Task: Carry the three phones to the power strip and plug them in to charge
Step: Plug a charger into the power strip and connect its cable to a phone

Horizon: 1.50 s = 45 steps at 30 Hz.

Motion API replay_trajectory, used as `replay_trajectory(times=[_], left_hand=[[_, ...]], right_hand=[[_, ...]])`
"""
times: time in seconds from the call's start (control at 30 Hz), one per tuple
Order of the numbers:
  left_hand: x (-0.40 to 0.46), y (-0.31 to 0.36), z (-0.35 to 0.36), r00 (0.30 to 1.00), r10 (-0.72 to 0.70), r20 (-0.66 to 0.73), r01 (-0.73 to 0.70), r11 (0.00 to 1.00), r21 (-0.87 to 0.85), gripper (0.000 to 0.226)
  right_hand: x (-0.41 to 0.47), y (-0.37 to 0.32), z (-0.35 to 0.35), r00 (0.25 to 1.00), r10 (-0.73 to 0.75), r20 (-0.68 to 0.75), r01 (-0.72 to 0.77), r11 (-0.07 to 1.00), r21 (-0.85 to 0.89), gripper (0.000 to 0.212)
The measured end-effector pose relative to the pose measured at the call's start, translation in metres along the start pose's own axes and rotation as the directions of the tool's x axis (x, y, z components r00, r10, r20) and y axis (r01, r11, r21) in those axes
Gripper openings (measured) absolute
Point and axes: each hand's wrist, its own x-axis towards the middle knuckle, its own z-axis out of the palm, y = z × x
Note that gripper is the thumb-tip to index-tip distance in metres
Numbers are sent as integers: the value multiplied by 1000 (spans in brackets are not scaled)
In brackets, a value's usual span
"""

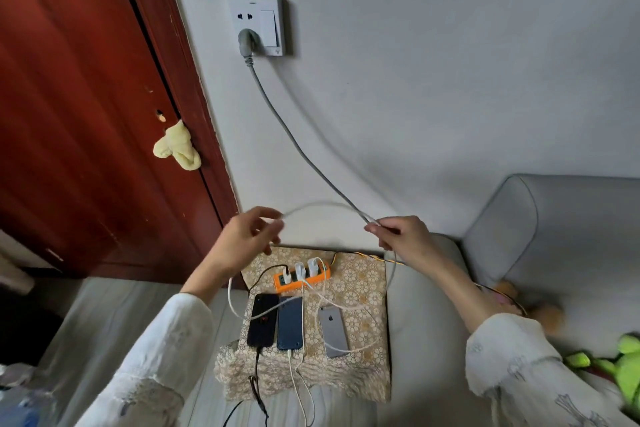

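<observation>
Three phones: all lie side by side on the patterned cushion [360,291], just in front of the orange power strip [302,277], which serves as the landmark below.
Left hand [242,236]: raised above and left of the power strip; fingers [268,218] loosely curled, thumb and forefinger seemingly closed on one end of a white cable [318,205]. That spot is motion-blurred, so the pinch is a judgement.
Black phone [263,320]: leftmost, in front of the strip's left end, with a dark cord running from its near edge.
Blue phone [290,322]: touching or nearly touching the black one, a white lead at its near edge.
Silver phone [333,331]: front-right of the strip, a little apart from the blue one; whether the white lead looping past its near end is seated cannot be told.
Chargers: three white plugs stand in the strip.
Right hand [403,236]: raised above and right of the strip; fingertips pressed together on the cable's other end, remaining fingers folded.
Grey mains cord [277,114]: descends from the wall socket [257,25], high above the strip, and passes just behind the right hand.
Risk, snagging: the arc of cable crosses close to the grey cord; a tug might hook it and loosen the wall plug.
Risk, dragging: the slack loops lying over the cushion could catch and pull a connector out or slide a phone off the edge.
</observation>
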Motion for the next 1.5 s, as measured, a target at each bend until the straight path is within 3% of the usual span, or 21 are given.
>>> replay_trajectory(times=[0.1,0.23,0.37,0.5,0.57,0.7,0.83,0.9,0.97,1.03,1.1,1.17,1.37,1.5], left_hand=[[-2,13,27,987,95,129,-102,993,52,14],[-3,16,39,981,178,76,-183,982,53,15],[-2,2,19,983,143,-113,-153,985,-86,23],[0,-13,6,967,-30,-254,-60,938,-341,27],[0,-15,5,978,-65,-198,-16,923,-383,27],[-3,-7,19,995,-47,93,73,951,-300,19],[-5,9,45,979,42,200,2,977,-214,19],[-7,11,54,968,65,241,-15,979,-204,17],[-10,6,60,953,43,299,19,979,-204,13],[-15,-5,64,923,-12,385,101,972,-211,10],[-19,-18,66,879,-73,471,178,967,-183,9],[-23,-32,70,846,-110,521,225,961,-162,8],[-38,-77,107,788,-274,551,377,923,-80,17],[-47,-125,145,774,-423,471,467,884,26,20]], right_hand=[[3,-20,16,989,-125,85,129,991,-45,19],[8,-22,23,984,-175,41,179,977,-118,18],[15,13,9,988,-52,-146,11,962,-272,18],[13,34,2,943,171,-287,-264,908,-326,28],[12,35,4,947,222,-234,-287,910,-299,33],[10,18,16,969,193,-153,-201,979,-35,22],[8,-1,28,996,86,5,-85,972,218,16],[8,-6,31,989,126,81,-150,840,521,23],[9,-9,29,951,258,168,-278,484,830,18],[13,-4,24,887,387,250,-327,147,934,12],[16,7,21,832,480,279,-336,35,941,15],[16,20,23,805,522,282,-368,66,928,17],[4,70,43,771,555,311,-543,319,777,11],[-12,115,65,739,597,311,-619,422,662,10]])
